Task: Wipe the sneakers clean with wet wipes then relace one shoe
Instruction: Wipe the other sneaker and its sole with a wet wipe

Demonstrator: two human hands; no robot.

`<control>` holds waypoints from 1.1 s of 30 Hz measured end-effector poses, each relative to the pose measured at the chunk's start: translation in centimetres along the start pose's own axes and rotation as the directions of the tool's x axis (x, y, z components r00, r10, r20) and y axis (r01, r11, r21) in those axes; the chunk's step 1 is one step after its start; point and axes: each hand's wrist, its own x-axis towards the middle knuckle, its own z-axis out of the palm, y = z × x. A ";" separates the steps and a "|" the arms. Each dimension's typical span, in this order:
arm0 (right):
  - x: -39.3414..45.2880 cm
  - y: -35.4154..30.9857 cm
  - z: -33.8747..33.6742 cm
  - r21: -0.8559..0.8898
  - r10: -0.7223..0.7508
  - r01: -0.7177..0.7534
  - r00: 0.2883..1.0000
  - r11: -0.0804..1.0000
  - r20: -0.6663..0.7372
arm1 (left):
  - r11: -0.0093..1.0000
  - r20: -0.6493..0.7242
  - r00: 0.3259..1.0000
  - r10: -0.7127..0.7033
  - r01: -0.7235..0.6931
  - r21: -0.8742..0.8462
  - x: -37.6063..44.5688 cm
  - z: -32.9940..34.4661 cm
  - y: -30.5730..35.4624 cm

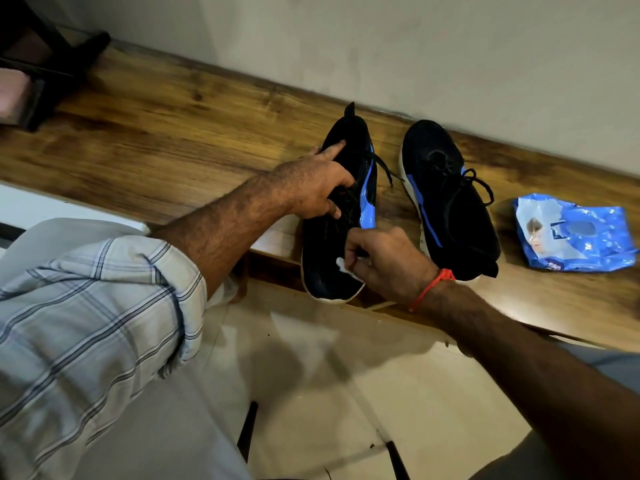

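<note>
Two black sneakers with blue side stripes and pale soles on a long wooden bench against a plain wall, side by side, toes pointing opposite ways. Left sneaker (341,202) with its toe toward the near edge, overhanging it slightly; gripped around the middle by the left hand (313,183), index finger stretched along the upper toward the heel, thumb and remaining fingers curled over the lacing. One white wet wipe (343,264), crumpled small, pinched in the right hand (382,263) and pressed on the near toe part of that same sneaker. One red thread (431,284) around the right wrist. Right sneaker (446,199) just beside, untouched, toe toward the wall, one black lace (472,187) still threaded and tied loosely. One blue wipes packet (575,233) further right on the bench (156,126), near the right sneaker but apart from it. One plaid sleeve (93,306) rolled on the left arm. Pale floor tiles below, dark furniture legs at far left.
</note>
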 end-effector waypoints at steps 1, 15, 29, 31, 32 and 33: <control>0.1 0.1 -0.1 0.001 0.006 -0.006 1.000 1.000 -0.003 | 1.000 -0.001 1.000 0.002 -0.002 0.004 0.0 0.0 0.0; 0.2 -3.7 2.4 0.020 -0.256 0.256 0.958 0.966 0.126 | 1.000 0.016 1.000 -0.017 0.017 0.008 -0.4 -0.3 0.4; 0.5 3.7 -1.7 -0.081 0.097 -0.109 0.986 0.991 -0.132 | 1.000 0.010 1.000 -0.019 0.019 0.008 -0.5 -0.3 0.0; 0.1 3.3 -1.5 -0.040 0.125 -0.133 0.978 0.990 -0.168 | 1.000 0.008 1.000 -0.020 0.020 0.016 -0.5 -0.4 0.0; -0.1 3.1 -1.4 -0.015 0.136 -0.141 0.973 0.990 -0.188 | 1.000 0.006 1.000 -0.020 0.020 0.020 -0.5 -0.3 0.0; -0.2 2.8 -1.3 0.018 0.145 -0.145 0.968 0.989 -0.203 | 1.000 0.005 1.000 -0.021 0.021 0.021 -0.5 -0.3 0.0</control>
